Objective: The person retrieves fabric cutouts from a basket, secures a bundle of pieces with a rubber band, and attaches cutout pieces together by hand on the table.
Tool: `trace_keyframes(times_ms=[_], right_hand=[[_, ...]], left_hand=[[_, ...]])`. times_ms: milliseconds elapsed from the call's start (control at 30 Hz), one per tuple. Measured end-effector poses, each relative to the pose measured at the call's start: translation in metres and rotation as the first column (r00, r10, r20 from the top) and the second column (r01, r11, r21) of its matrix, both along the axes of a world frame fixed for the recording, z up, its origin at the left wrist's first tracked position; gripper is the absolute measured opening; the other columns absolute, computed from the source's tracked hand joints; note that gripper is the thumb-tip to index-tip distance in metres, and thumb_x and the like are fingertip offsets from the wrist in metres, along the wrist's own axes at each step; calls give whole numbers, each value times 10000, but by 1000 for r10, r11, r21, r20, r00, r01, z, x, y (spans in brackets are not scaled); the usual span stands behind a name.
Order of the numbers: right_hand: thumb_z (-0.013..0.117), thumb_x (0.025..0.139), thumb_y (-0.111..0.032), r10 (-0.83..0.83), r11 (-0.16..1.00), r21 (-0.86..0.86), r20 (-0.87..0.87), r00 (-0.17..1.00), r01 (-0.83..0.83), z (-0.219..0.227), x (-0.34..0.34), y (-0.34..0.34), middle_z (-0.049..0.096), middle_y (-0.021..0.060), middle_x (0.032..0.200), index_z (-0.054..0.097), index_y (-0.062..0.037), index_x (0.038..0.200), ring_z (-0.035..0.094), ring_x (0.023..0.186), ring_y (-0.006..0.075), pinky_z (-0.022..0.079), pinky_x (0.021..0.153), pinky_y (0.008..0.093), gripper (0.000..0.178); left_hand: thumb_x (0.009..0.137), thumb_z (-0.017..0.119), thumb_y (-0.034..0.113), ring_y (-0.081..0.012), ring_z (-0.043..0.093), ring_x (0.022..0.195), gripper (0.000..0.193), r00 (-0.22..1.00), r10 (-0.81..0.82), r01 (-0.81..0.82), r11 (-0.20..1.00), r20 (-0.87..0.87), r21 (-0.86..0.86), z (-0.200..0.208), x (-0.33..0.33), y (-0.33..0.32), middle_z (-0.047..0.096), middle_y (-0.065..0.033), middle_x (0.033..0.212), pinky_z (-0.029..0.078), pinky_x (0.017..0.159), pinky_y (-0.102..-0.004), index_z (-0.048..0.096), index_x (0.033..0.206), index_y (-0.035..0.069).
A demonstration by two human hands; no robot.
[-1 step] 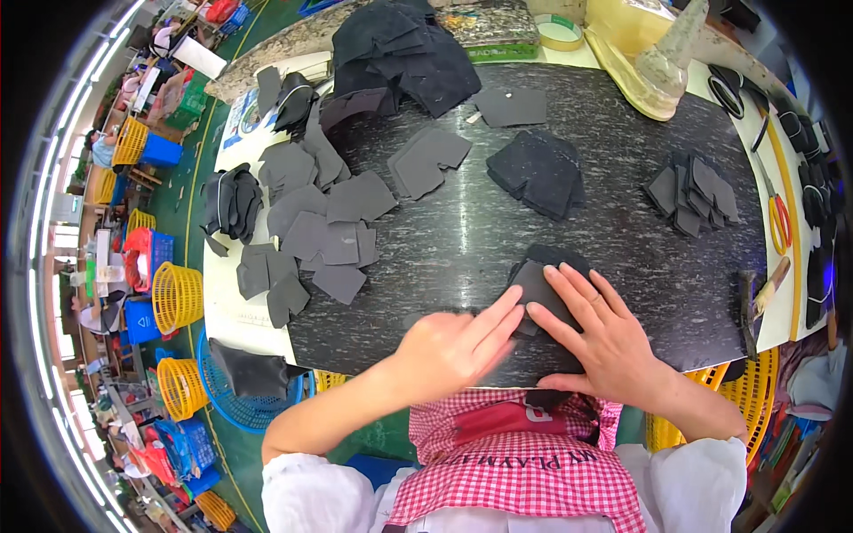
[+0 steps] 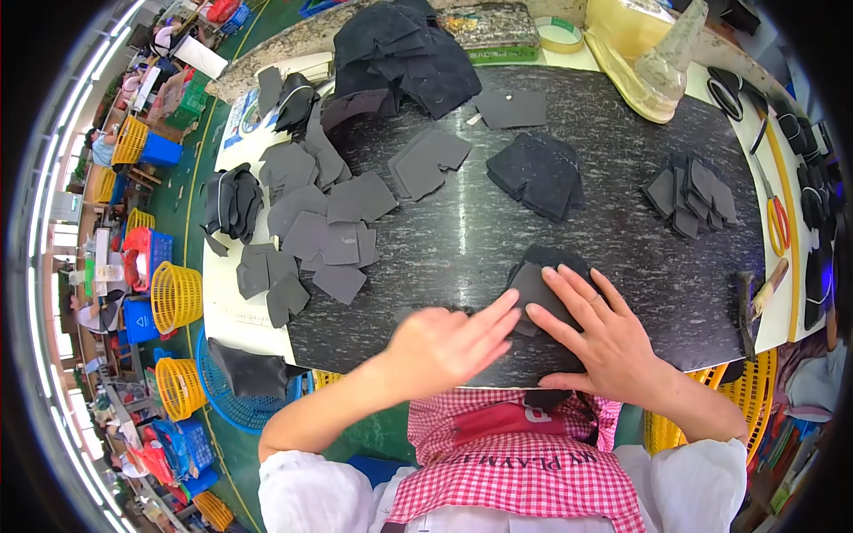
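Near the front edge of the dark, streaked work board lies a small stack of dark grey cut pieces. My right hand rests flat on it, fingers spread, covering its right part. From the left, my left hand reaches to the stack's left edge, its front fingers stretched out with the tips at the top piece. The left thumb is hidden and the hand is slightly blurred. Farther off lies a darker stack of notched pieces. Many loose grey pieces spread over the left side.
A small pile of pieces lies right. Scissors with orange handles and a hammer are at the right edge. At the back are a large dark pile, a tape roll and a yellowish foot-shaped form.
My left hand has shifted very slightly to the left. The right hand and the pieces look the same.
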State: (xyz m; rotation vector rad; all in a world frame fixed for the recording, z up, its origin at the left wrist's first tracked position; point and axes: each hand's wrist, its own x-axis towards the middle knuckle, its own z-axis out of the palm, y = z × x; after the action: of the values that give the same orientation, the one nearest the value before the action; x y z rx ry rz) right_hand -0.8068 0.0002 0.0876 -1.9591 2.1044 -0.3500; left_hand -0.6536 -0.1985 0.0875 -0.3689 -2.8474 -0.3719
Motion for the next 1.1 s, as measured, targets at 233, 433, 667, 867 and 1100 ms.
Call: trace_keyframes(times_ms=[233, 433, 667, 867, 1100], right_hand=[[667, 789, -110, -198, 846, -496, 47, 979, 195, -11, -62, -74, 576, 112, 1144, 607, -3, 1087, 541, 1021, 303, 451, 878, 362, 323], [639, 868, -126, -168, 843, -330, 586, 792, 424, -34, -99, -80, 666, 79, 992, 671, 23, 1004, 604, 911, 178, 481, 813, 314, 204], [683, 818, -189, 23, 900, -434, -60, 998, -47, -6, -54, -12, 641, 107, 1114, 641, -18, 1092, 619, 953, 196, 475, 846, 311, 326], [748, 747, -257, -54, 898, -407, 281, 958, 170, 12, -25, 8, 574, 155, 1201, 580, -17, 1177, 570, 1032, 308, 469, 857, 383, 521], [666, 813, 4, -177, 847, -283, 648, 741, 450, 15, -9, -6, 592, 42, 764, 500, -44, 1252, 602, 635, 130, 487, 577, 260, 471]], left_hand=[[867, 600, 155, -323, 597, 873, 306, 981, 172, -194, 863, 90, 467, 21, -48, -41, 603, -131, 891, 474, 793, -400, 544, 1131, 12], [871, 550, 72, -335, 594, 973, 272, 998, 53, -69, 860, 46, 506, 7, -92, -27, 612, -173, 1044, 473, 863, -397, 549, 1132, -4], [1025, 271, 410, -278, 627, 976, 562, 933, -21, -229, 734, 359, 640, 13, -116, -43, 652, -181, 1101, 442, 918, -341, 509, 1255, -44], [988, 124, 542, -206, 587, 1011, 710, 969, 70, -240, 496, 238, 834, 35, -100, -26, 591, -123, 1226, 381, 977, -367, 455, 1349, 28], [893, 613, 112, -106, 569, 791, 513, 946, -29, -298, 321, 324, 899, 21, -45, 19, 565, -79, 987, 464, 728, -277, 410, 1361, 62]])
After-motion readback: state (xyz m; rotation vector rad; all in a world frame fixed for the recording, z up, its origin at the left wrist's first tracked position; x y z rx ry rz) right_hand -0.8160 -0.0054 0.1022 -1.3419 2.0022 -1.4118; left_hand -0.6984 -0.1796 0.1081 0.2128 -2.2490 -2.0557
